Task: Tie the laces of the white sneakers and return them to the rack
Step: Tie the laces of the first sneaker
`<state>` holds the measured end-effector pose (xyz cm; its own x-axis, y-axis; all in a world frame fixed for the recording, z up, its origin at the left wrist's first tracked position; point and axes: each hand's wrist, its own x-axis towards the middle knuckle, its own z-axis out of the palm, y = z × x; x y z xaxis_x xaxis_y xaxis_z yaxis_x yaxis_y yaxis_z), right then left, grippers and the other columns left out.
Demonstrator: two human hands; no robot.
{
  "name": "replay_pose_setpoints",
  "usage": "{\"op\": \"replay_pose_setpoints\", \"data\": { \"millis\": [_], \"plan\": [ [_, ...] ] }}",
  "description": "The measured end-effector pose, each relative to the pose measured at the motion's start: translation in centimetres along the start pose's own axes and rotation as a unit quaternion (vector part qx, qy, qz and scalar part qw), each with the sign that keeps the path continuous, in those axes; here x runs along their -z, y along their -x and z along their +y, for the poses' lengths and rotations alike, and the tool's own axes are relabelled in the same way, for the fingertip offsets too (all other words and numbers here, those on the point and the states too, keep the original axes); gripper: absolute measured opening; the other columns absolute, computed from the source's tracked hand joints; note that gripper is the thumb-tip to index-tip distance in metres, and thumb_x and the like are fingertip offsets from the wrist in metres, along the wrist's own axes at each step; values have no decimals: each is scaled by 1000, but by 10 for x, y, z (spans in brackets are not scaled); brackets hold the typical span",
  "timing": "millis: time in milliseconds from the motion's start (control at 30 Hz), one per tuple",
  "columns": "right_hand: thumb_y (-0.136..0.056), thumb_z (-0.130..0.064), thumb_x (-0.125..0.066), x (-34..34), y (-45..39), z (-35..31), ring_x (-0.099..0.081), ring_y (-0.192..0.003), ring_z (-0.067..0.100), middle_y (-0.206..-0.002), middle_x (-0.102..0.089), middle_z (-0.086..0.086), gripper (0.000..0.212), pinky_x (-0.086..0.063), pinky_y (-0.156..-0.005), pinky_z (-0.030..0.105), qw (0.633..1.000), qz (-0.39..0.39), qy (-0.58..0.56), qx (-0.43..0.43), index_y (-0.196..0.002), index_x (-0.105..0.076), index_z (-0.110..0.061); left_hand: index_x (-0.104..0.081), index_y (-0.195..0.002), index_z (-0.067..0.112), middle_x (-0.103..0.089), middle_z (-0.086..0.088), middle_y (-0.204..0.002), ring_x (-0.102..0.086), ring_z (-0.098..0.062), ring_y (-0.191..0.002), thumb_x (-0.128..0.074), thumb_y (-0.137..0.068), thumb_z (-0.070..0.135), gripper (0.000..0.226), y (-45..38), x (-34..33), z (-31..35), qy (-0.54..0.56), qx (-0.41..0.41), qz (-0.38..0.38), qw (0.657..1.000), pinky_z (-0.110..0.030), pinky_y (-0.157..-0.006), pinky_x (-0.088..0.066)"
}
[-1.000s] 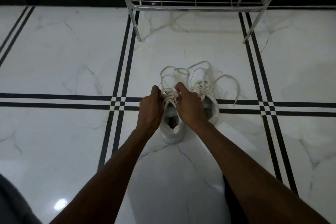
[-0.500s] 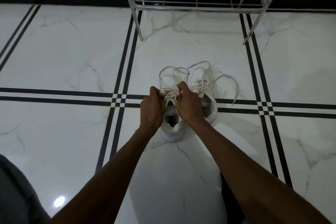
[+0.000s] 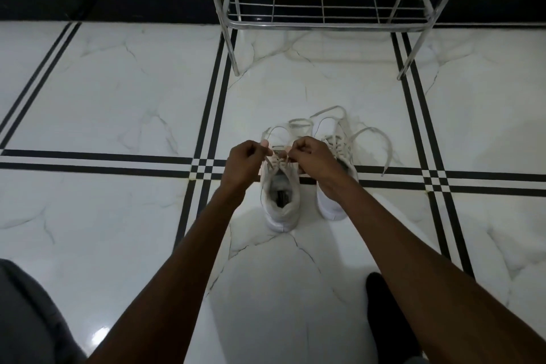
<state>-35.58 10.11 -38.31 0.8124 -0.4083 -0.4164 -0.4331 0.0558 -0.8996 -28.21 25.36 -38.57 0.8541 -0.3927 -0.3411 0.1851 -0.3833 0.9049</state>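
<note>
Hands apart since a second ago: your left hand [image 3: 245, 163] and right hand [image 3: 313, 160] each pinch lace of left sneaker [image 3: 280, 198], drawing knot tight. Right sneaker [image 3: 335, 177] beside it untied. Both sit before rack [image 3: 325, 23].

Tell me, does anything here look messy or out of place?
Only the right sneaker: its laces are untied and sprawl in loose loops across the floor. Both hands are pinching the laces of the left sneaker. The rack shelf in view holds no shoes.
</note>
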Motion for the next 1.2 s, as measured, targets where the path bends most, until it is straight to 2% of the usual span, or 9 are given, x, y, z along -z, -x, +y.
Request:
{"op": "replay_pose_setpoints", "data": {
  "millis": [167,233,367,500,633,833,1033,1133,1200],
  "plan": [
    [-95,-22,-66,-2,3,-15,-73,-74,15,-93,-78,13,16,-50,-58,22,998,27,-43,32,-102,-69,-8,-76,-94,14,-78,-4,-102,-71,-9,-95,-58,-101,40,32,4,21,20,33,-60,-54,996,-36,-89,-55],
    [-93,-17,-68,-5,3,-21,-70,-66,14,-90,-78,15,18,-48,-52,14,998,25,1,59,-105,-73,-5,-77,-98,13,-78,-6,-102,-71,-20,-102,-60,-100,40,31,5,25,24,14,-100,-66,993,-40,-94,-54],
    [-93,-8,-63,-10,6,-32,-66,-67,13,-90,-77,15,18,-48,-56,13,982,-108,136,75,-104,-77,-5,-77,-100,11,-77,-7,-102,-69,-22,-107,-60,-101,34,29,5,26,32,-13,-159,-67,985,-39,-100,-51],
    [-96,-23,-64,-2,9,-49,-64,-73,9,-96,-76,12,20,-48,-62,15,954,-197,211,84,-96,-75,-7,-74,-100,5,-76,-9,-97,-70,-15,-93,-55,-104,33,33,4,23,26,2,-154,-70,986,-32,-84,-53],
    [-89,-42,-69,11,2,-49,-72,-80,24,-80,-75,4,29,-56,-78,37,940,-133,285,129,-81,-76,-15,-66,-99,4,-71,-17,-96,-68,-24,-91,-45,-107,40,42,3,13,15,-21,-133,-95,986,-36,-84,-51],
    [-80,-26,-81,15,1,-42,-71,-70,6,-77,-76,-4,9,-55,-66,20,934,-63,301,185,-82,-78,-18,-63,-102,5,-69,-9,-98,-65,-18,-92,-38,-107,48,49,-1,0,10,-17,-70,-77,994,-36,-82,-52],
    [-75,-12,-83,12,-2,-29,-75,-65,16,-77,-78,0,7,-63,-69,40,950,53,229,203,-81,-80,-14,-67,-120,12,-72,0,-113,-66,-10,-105,-40,-107,47,46,-2,-2,5,-3,-49,-51,998,-29,-87,-50],
    [-75,-7,-84,13,-1,-32,-76,-67,20,-81,-79,3,10,-64,-65,40,977,56,135,158,-85,-80,-6,-53,-139,32,-70,2,-123,-65,-18,-116,-41,-101,58,47,-8,6,-3,-116,-101,-18,988,-50,-95,-55],
    [-76,-6,-83,15,0,-34,-77,-72,20,-84,-79,5,12,-65,-68,37,983,45,102,145,-87,-80,-3,-48,-140,39,-68,-1,-123,-60,-27,-119,-45,-98,55,44,-15,13,-11,-231,-133,18,964,-61,-104,-44]
  ]
}}
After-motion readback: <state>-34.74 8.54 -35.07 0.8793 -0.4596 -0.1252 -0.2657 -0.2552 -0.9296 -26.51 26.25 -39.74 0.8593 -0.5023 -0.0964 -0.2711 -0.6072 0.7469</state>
